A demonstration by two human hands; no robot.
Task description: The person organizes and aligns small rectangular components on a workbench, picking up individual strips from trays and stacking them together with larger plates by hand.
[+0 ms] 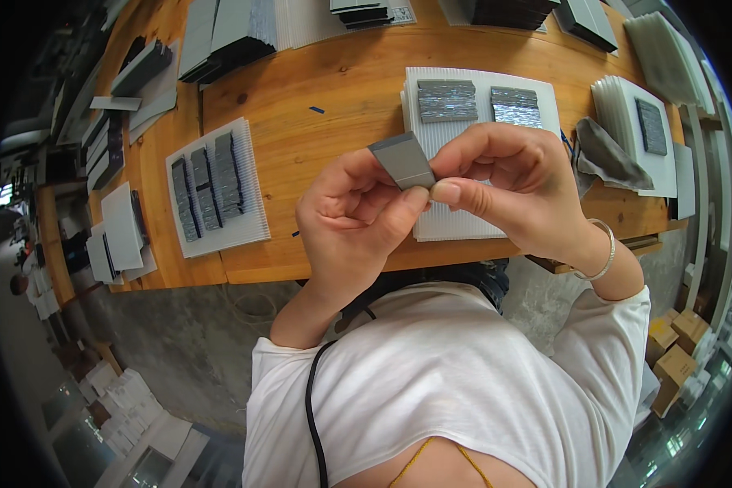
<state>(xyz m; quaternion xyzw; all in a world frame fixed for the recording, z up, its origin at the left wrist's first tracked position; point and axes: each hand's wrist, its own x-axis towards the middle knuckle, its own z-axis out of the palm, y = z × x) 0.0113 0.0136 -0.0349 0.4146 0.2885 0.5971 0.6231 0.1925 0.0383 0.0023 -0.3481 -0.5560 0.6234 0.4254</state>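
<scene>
Above the wooden table, a small flat grey rectangular piece (pixel 404 162) with a thin pale line across it is held up at a tilt. My left hand (pixel 354 211) pinches it along its left and lower edge, thumb in front. My right hand (pixel 516 183) grips its lower right corner between thumb and forefinger. Beyond my hands, a stack of white corrugated sheets (pixel 455 228) bears two blocks of stacked thin grey pieces, a left block (pixel 447 101) and a shinier right block (pixel 515 107), partly behind my right fingers.
On the left of the table (pixel 301 81), a white corrugated sheet (pixel 250 179) carries three rows of grey pieces (pixel 228 175). A grey cloth (pixel 606 154) lies to the right, beside another sheet stack (pixel 618 106). Large dark stacks (pixel 228 37) stand along the far side. Cardboard boxes (pixel 673 370) sit lower right.
</scene>
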